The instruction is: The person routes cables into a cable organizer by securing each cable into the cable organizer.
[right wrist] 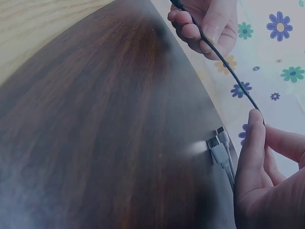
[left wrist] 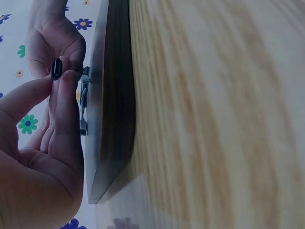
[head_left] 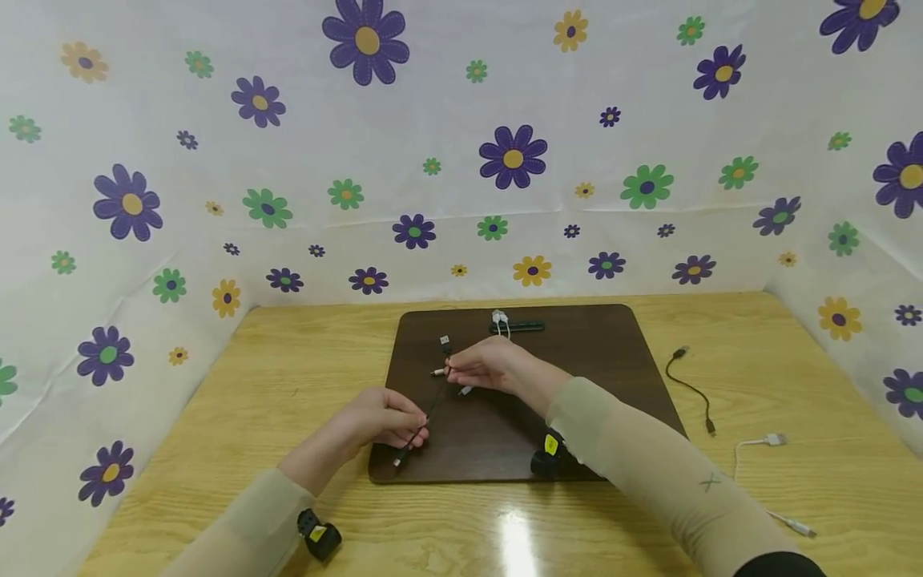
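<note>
A short black USB cable (head_left: 437,394) is stretched between both hands above a dark brown board (head_left: 584,344). My left hand (head_left: 389,418) pinches it close to its small plug (head_left: 400,458), whose oval open end faces the left wrist camera. Farther up, my right hand (head_left: 492,362) pinches the cable between thumb and fingers, just below the USB-A plug (head_left: 444,341). White cables with metal plugs (head_left: 500,319) lie on the board behind and under the right hand, which hides part of them. In the right wrist view the black cable (right wrist: 233,71) runs nearly straight from hand to hand.
At the board's far side lies a dark strip (head_left: 530,326). Right of the board, another short black cable (head_left: 694,389) and a white USB cable (head_left: 753,441) lie on the wooden table (head_left: 303,361). A flower-print cloth (head_left: 447,112) hangs around the back and sides.
</note>
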Demonstrator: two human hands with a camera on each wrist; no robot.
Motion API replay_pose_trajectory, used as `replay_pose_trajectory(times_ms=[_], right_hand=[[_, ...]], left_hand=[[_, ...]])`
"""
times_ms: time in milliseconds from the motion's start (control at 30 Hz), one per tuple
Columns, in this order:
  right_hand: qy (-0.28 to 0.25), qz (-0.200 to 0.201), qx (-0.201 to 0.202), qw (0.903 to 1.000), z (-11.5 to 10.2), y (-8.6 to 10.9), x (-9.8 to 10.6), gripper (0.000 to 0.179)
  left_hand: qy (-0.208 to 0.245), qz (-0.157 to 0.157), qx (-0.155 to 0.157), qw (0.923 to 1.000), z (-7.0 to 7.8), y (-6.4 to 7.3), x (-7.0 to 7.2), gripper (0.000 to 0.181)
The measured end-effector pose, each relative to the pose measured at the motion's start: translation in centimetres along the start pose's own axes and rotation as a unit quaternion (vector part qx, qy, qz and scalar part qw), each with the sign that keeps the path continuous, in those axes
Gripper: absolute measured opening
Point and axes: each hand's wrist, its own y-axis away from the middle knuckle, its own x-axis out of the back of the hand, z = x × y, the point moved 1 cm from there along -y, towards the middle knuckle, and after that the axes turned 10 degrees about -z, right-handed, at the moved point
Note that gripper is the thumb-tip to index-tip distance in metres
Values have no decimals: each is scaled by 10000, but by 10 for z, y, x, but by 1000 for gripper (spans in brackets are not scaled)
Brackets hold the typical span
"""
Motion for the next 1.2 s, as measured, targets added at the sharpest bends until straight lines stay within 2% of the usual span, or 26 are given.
replay_pose_trajectory(times_ms=[200, 533, 867, 1200], right_hand=[[29, -1, 43, 10000, 4, 5, 9, 20], [-72, 103, 105, 9999, 5, 9, 16, 26], [-150, 249, 195, 9994, 5, 13, 26, 13], [-258, 427, 203, 9985, 3, 16, 33, 13]], left_hand=[[7, 24, 80, 10000, 1, -6, -5, 23], [-85, -32, -41, 9999, 5, -12, -9, 24], [-93, 21, -25, 10000, 9, -24, -12, 23], [-154, 92, 23, 9998, 15, -31, -14, 22]])
